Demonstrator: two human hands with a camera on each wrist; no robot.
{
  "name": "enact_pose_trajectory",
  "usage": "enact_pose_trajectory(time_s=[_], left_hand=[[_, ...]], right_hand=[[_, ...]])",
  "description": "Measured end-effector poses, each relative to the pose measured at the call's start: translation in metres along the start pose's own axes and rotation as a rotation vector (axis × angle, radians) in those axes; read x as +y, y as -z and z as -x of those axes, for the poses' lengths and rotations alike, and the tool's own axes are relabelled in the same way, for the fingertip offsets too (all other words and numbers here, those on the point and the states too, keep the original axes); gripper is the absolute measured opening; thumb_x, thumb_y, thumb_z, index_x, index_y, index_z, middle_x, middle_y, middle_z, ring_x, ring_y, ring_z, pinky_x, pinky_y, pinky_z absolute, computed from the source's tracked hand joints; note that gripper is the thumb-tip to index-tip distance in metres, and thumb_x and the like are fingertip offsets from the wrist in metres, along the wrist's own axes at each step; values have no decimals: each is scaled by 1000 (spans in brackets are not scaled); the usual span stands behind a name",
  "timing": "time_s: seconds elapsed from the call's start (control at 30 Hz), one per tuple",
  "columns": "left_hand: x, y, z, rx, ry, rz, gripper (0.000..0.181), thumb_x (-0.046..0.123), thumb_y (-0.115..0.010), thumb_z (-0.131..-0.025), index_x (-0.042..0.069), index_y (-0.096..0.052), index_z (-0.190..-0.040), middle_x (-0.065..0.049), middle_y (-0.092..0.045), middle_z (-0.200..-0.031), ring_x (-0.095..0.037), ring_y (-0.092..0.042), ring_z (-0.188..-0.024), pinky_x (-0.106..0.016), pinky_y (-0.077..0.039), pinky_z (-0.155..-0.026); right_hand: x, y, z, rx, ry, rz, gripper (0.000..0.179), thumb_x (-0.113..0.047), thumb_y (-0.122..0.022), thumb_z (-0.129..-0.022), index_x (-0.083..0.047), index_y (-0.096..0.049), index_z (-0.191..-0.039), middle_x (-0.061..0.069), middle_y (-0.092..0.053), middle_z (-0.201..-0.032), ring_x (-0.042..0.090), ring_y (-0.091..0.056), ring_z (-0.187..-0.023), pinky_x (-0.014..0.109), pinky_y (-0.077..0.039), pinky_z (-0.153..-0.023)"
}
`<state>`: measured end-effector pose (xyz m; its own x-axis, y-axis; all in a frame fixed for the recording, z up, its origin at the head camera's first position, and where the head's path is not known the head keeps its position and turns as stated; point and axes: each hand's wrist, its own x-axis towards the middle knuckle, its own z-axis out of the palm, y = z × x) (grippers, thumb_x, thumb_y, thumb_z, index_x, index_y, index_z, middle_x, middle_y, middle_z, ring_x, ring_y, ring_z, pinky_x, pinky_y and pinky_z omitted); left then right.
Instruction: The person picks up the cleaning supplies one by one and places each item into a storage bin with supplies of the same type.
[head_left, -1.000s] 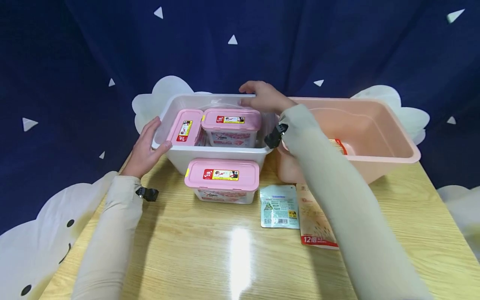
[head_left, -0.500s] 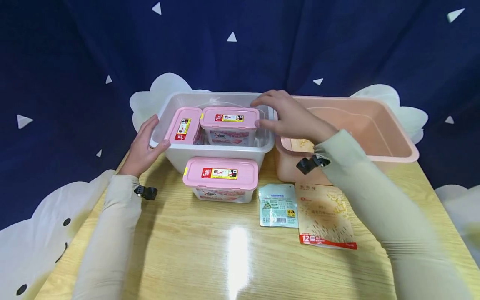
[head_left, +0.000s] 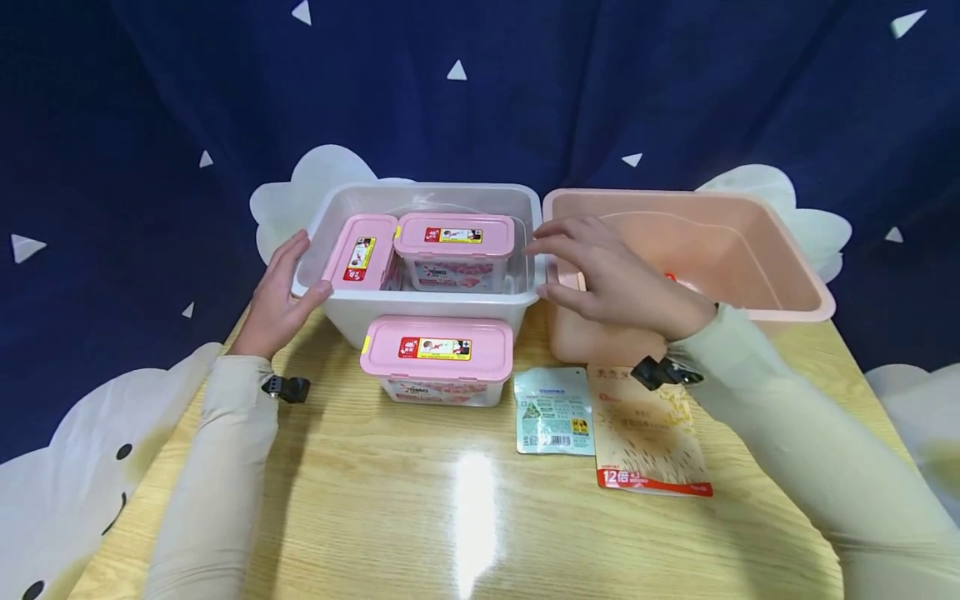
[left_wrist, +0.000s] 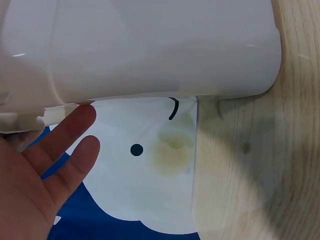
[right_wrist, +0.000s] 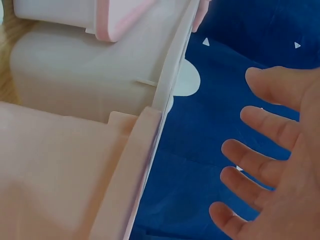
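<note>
A white bin (head_left: pixel 348 315) holds two laundry tubs with pink lids: a left tub (head_left: pixel 380 237), turned lengthwise, and a right tub (head_left: pixel 416 237), set crosswise. My left hand (head_left: pixel 273 296) rests against the bin's left end, thumb near the front corner. In the left wrist view its fingers (left_wrist: pixel 80 155) reach out straight at the underside of the rim. My right hand (head_left: pixel 618 271) hangs with spread, slightly bent fingers over the gap between the white bin and a peach bin (head_left: pixel 810 283), nothing in its grasp. Before the white bin stands a third pink-lidded tub (head_left: pixel 495 350).
Right of the third tub, a pale green pouch (head_left: pixel 551 400) lies flat beside a larger tan pouch (head_left: pixel 645 442) with a red lower edge. Something with a red edge shows inside the peach bin. A dark blue curtain (head_left: pixel 525 108) hangs behind the wooden table (head_left: pixel 375 500).
My right hand has drawn back from over the white bin, rightward and toward me, to above the peach bin's left end. The left hand stays at the white bin.
</note>
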<state>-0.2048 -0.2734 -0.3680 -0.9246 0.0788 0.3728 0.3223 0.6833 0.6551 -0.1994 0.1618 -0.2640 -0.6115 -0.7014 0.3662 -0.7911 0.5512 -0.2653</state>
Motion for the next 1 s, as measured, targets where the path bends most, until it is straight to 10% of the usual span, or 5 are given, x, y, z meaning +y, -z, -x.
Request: enact_pose_trajectory(time_s=[0.8,1.0], left_hand=[[-1,3,0,-20,0,-25,80,41,-61,-93,7,-26,-157,-12,-21,-166,-41,-26,-150,-69,-30,-114],[1,3,0,-23,8,-13,80,39,-61,-93,8,-25,-157,-11,-21,-166,-41,-25,-150,-69,-32,-112]], right_hand=[[-38,-82,16,44,382,198,22,-22,-66,-91,-15,-68,-112,7,-64,-125,27,-55,-120,44,-45,-103],[-43,-102,11,-63,326,222,34,-34,-62,-95,-16,-64,-124,9,-55,-139,27,-47,-131,46,-39,-112]])
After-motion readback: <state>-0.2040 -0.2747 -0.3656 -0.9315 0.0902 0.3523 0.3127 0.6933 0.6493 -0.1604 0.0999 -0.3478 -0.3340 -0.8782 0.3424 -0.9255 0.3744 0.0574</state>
